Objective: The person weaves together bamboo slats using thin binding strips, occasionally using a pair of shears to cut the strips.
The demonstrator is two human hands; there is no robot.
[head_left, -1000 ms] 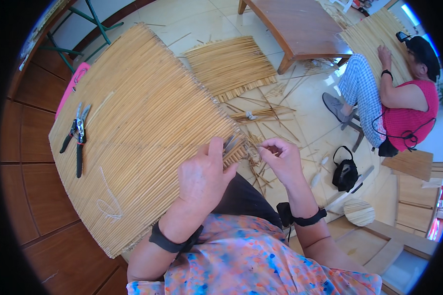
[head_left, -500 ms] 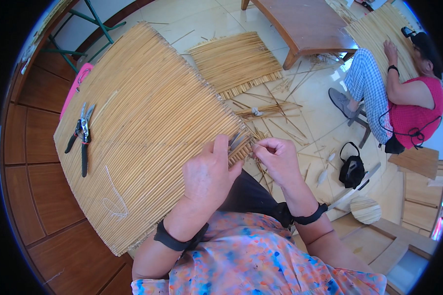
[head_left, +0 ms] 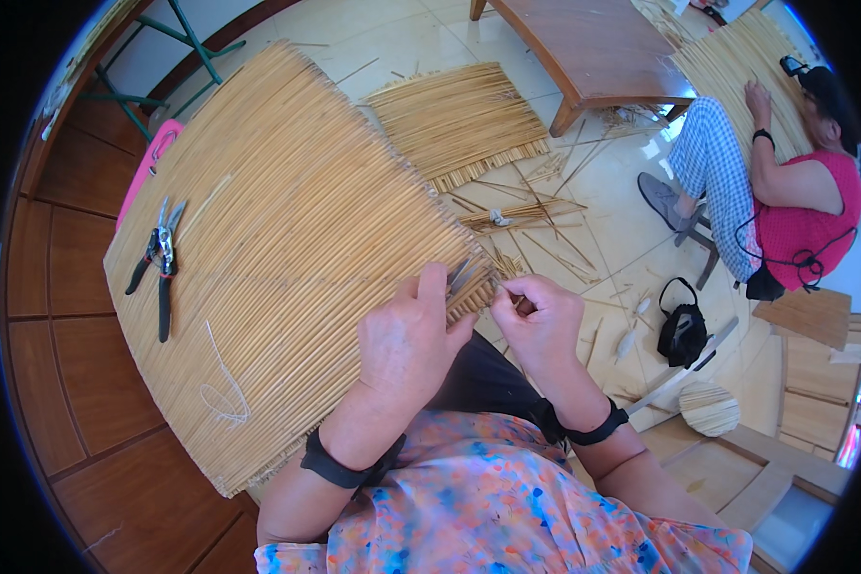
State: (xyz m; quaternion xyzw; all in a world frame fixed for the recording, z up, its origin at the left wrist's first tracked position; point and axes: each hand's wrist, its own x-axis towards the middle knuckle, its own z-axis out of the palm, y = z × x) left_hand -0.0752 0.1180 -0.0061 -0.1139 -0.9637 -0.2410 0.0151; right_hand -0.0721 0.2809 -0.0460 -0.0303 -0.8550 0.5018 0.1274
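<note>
A large mat (head_left: 287, 220) of thin straw-coloured stalks lies before me, slanting to the left. My left hand (head_left: 407, 330) is closed on its right edge, thumb at the rim and fingers over the top. Thin grey metal blades (head_left: 461, 275) show beside those fingers; their other end is hidden. Just right of the same edge, my right hand (head_left: 538, 314) is in a pinch close to the stalk ends. Whatever is between its fingertips is too small to make out. Pruning shears (head_left: 163, 263) with black handles lie on the mat's left part, near a loose white thread (head_left: 223, 383).
A smaller stalk mat (head_left: 459, 124) and loose stalks (head_left: 526, 215) lie on the tiled floor ahead. Beyond stands a low brown table (head_left: 593, 48). At right, a seated person (head_left: 804, 201) handles another mat. A black bag (head_left: 684, 330) sits on the floor nearer me.
My right hand has shifted slightly right and down, its fingers curled more tightly. My left hand stays at the mat's edge, barely moved.
</note>
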